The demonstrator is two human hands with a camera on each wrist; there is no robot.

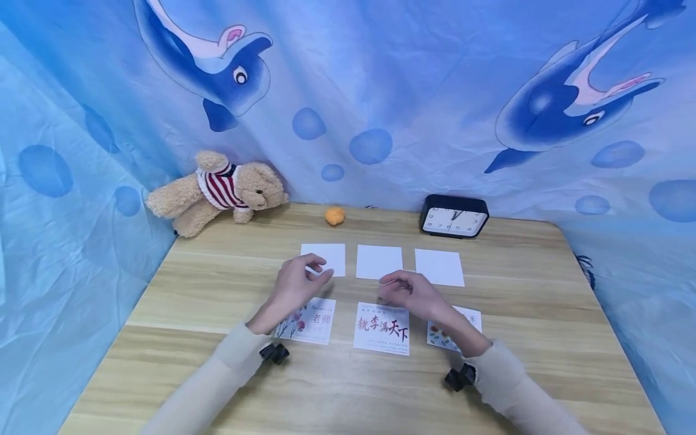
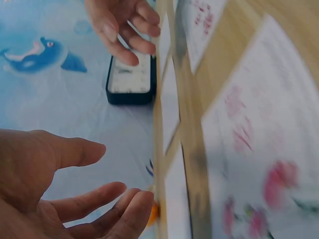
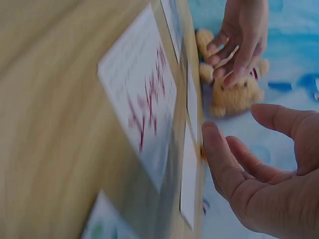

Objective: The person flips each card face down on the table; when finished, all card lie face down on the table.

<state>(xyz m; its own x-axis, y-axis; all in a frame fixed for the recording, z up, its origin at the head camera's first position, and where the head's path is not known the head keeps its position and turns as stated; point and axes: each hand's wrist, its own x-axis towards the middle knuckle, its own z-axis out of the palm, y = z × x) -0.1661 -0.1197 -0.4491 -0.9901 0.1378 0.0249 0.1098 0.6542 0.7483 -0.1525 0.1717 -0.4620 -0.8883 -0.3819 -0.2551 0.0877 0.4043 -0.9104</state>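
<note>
My left hand (image 1: 293, 283) hovers over the table between a blank white card (image 1: 335, 258) and a card with pink flowers (image 1: 318, 329), both partly covered by it. My right hand (image 1: 417, 294) hangs just above the top edge of the middle card with red lettering (image 1: 382, 329). A card with orange flowers (image 1: 441, 338) lies partly hidden under the right wrist. Two more blank white cards, a middle one (image 1: 379, 261) and a right one (image 1: 439, 267), complete the back row. In the wrist views, the left fingers (image 2: 99, 204) and right fingers (image 3: 224, 164) are relaxed, with nothing held.
A teddy bear (image 1: 223, 190) in a striped shirt lies at the back left of the wooden table (image 1: 326, 393). An orange ball (image 1: 334, 215) and a black-framed clock (image 1: 454, 216) stand along the back edge. Behind hangs a blue curtain (image 1: 380, 72) with dolphins.
</note>
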